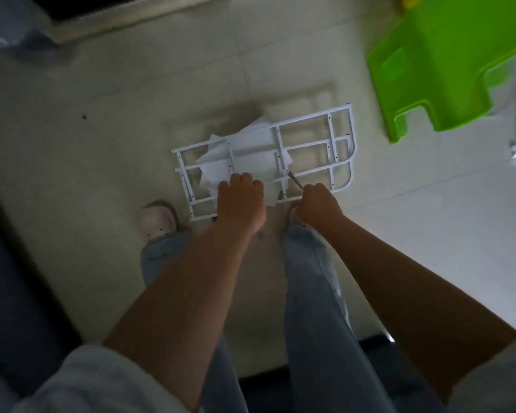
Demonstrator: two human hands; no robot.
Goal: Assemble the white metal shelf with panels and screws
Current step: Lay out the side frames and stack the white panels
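A: From the head view, how far along is it?

B: Early, I'd judge. The white frame [262,158] lies flat on the floor [102,138], with white wrapping [251,153] under its bars.

A: And the hands?

B: The left hand [240,204] grips the near bars; the right hand [318,205] pinches a thin metal tool [295,180]. No panels look fitted.

White metal frame [310,150] with small black screw holes, white crumpled sheet [245,153] under it. Floor [116,114] pale beige tile. Far right: bright lime-green plastic stool [447,64]. Near: light blue jeans [313,293], pinkish-white shoe [157,219], grey sleeves [81,383].
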